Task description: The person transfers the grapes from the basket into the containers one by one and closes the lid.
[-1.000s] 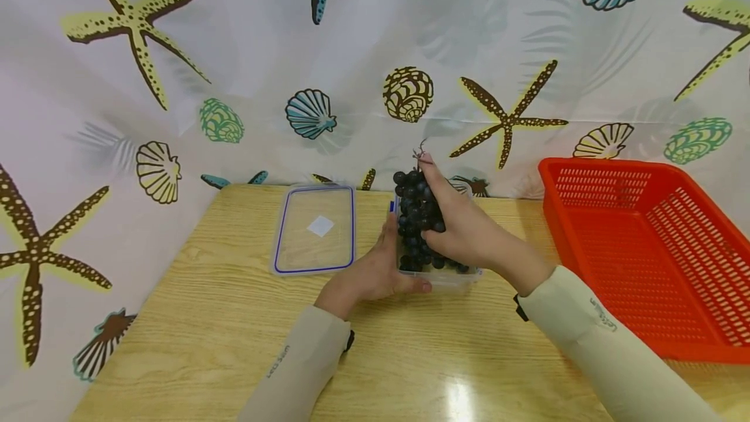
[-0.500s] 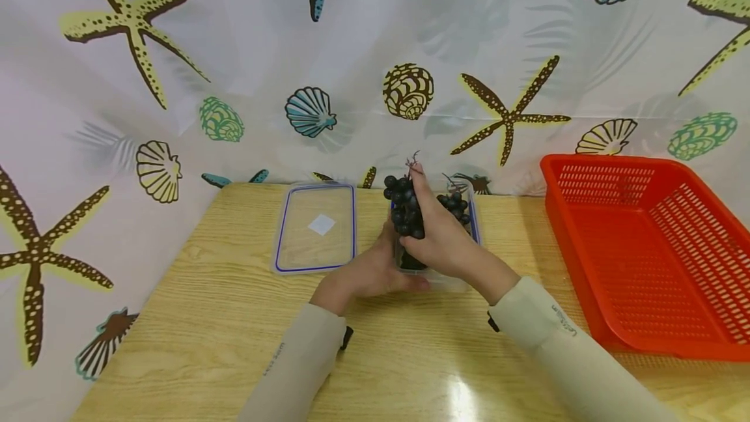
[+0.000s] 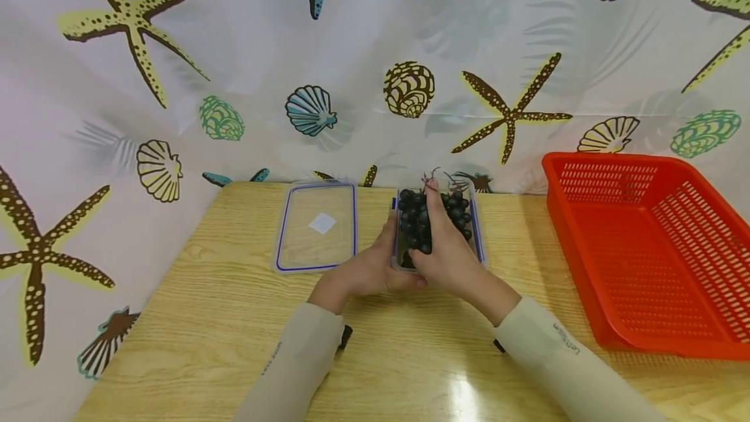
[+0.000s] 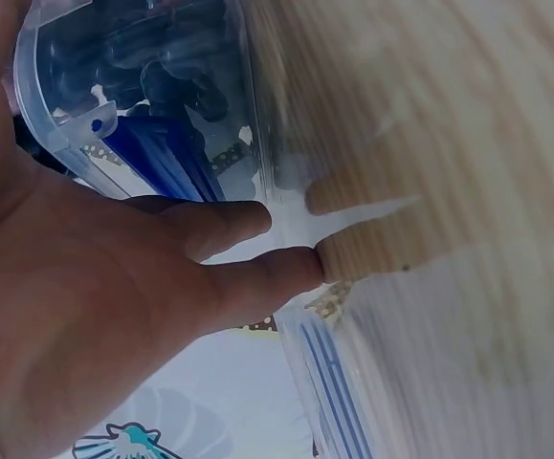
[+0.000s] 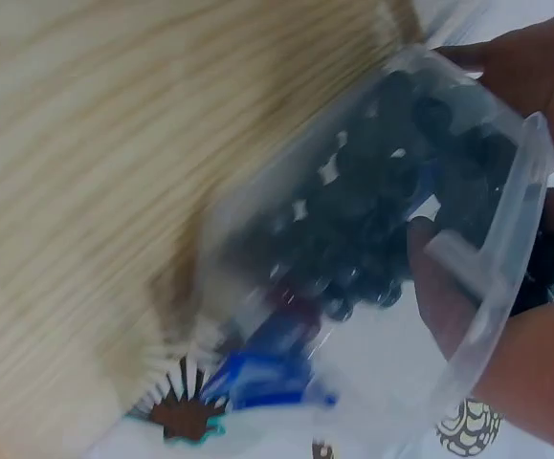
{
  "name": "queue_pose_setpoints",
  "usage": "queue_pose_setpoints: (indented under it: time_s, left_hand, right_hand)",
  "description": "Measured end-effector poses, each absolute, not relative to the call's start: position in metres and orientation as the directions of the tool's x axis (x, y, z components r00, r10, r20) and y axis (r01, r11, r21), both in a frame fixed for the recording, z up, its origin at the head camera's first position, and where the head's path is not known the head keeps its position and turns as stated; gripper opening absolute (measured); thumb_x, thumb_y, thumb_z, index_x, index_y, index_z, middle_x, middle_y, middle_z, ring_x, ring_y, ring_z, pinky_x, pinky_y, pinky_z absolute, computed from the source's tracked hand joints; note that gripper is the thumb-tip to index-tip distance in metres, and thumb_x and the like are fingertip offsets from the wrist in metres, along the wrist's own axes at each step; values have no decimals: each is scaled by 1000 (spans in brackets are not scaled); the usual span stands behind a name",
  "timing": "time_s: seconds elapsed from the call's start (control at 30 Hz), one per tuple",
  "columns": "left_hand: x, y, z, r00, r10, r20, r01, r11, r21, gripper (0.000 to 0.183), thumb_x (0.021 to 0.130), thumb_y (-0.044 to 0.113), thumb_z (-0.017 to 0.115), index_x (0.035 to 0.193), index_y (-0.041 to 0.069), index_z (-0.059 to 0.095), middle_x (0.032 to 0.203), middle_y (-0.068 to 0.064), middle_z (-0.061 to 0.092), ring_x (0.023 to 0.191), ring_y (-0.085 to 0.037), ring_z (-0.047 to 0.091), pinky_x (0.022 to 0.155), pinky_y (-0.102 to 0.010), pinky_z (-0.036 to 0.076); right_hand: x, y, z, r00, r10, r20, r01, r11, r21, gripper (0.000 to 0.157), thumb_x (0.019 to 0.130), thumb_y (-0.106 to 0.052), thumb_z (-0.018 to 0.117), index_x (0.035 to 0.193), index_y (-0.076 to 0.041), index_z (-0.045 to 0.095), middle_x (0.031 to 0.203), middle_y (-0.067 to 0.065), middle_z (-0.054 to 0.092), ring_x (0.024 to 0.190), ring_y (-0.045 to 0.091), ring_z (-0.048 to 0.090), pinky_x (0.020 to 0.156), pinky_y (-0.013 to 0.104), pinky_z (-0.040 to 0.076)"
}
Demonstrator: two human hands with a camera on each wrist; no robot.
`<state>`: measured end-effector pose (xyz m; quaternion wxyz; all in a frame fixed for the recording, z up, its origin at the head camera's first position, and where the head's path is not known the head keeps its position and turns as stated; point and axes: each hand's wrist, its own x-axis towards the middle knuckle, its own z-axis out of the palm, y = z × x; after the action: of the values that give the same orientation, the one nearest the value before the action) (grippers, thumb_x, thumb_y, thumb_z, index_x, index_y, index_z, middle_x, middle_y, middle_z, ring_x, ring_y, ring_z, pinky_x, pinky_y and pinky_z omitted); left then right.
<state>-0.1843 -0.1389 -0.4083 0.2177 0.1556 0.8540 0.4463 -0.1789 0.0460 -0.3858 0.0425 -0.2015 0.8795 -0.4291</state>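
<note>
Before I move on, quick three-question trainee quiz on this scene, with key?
1. True or false: the left grip is against the outside of the box, while the right grip reaches inside it, at the grapes.
2. In the head view, where is the lid?
A. Fitted on the box
B. On the table, left of the box
C. Right of the box
3. Fill in: in the head view, the red basket stands to the ___ of the box.

Key: 1. True. 2. B. 3. Right.
</note>
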Motion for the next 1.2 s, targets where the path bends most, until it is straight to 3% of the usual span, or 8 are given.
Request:
queue_pose_setpoints:
  time_s: [0.13, 0.23, 0.3, 0.37, 0.6, 0.73, 0.9, 1.2]
  left_hand:
    - [-183, -137, -408, -864, 427, -268, 44, 593, 804, 133, 83, 51, 82, 156, 27, -27, 165, -3, -19, 151, -34, 12, 116, -52, 26]
    - [-181, -136, -408, -869, 417, -268, 49, 610, 791, 134, 82, 51, 82, 157, 27, -26, 166, -5, -17, 150, -36, 15, 116, -52, 26]
    - [-181, -136, -408, -868, 416, -270, 51, 616, 786, 134, 82, 52, 82, 157, 27, -26, 166, -4, -16, 150, -36, 15, 116, -51, 26]
    - [-181, -135, -409, -869, 414, -272, 50, 620, 783, 135, 82, 53, 82, 156, 28, -27, 166, -5, -16, 150, -37, 14, 117, -52, 24]
    - [-182, -135, -408, -870, 409, -276, 45, 622, 782, 136, 81, 54, 82, 154, 29, -29, 166, -4, -16, 152, -33, 7, 118, -49, 20]
    - [-182, -134, -408, -870, 409, -275, 36, 609, 792, 137, 80, 53, 83, 154, 30, -29, 166, -4, -17, 152, -32, 4, 119, -49, 19]
    - [-181, -134, -406, -867, 413, -279, 32, 606, 795, 136, 80, 54, 82, 154, 31, -29, 165, -3, -18, 152, -32, 4, 118, -51, 20]
    - [-181, -135, -408, -863, 423, -278, 34, 596, 802, 134, 82, 54, 81, 154, 32, -30, 165, -1, -20, 152, -31, 1, 118, -52, 19]
  right_hand:
    - [-176, 59, -388, -899, -415, 137, -377, 577, -725, 111, 94, -9, 72, 161, -29, -14, 168, -3, -11, 46, 20, 44, 49, 36, 41]
    - [-173, 69, -389, -887, -433, 159, -416, 601, -683, 109, 93, -15, 75, 163, -22, -9, 168, -3, -13, 94, 32, 66, 78, 45, 53]
    - [-171, 76, -389, -889, -428, 162, -420, 623, -660, 109, 92, -22, 76, 164, -19, -6, 168, -1, -11, 135, 37, 46, 102, 54, 43]
    - [-169, 82, -388, -898, -408, 163, -409, 641, -649, 106, 92, -28, 77, 164, -15, 0, 169, 2, -5, 150, 35, 18, 113, 58, 27]
    - [-165, 95, -391, -938, -265, 223, -347, 724, -596, 66, 100, -34, 66, 155, -7, 41, 158, 14, 39, 143, 37, 33, 111, 61, 28]
    - [-167, 96, -394, -929, -276, 247, -364, 806, -467, 51, 102, -29, 64, 146, -4, 54, 149, 16, 50, 132, 40, 44, 106, 60, 35]
    - [-174, 96, -392, -918, -354, 179, -395, 856, -333, 48, 103, -32, 60, 144, -5, 57, 147, 17, 52, 135, 44, 38, 106, 63, 28]
    - [-198, 87, -395, -898, -439, -20, -395, 826, -403, 52, 108, -35, 49, 153, -9, 45, 161, 13, 33, 150, 44, 11, 110, 72, 13]
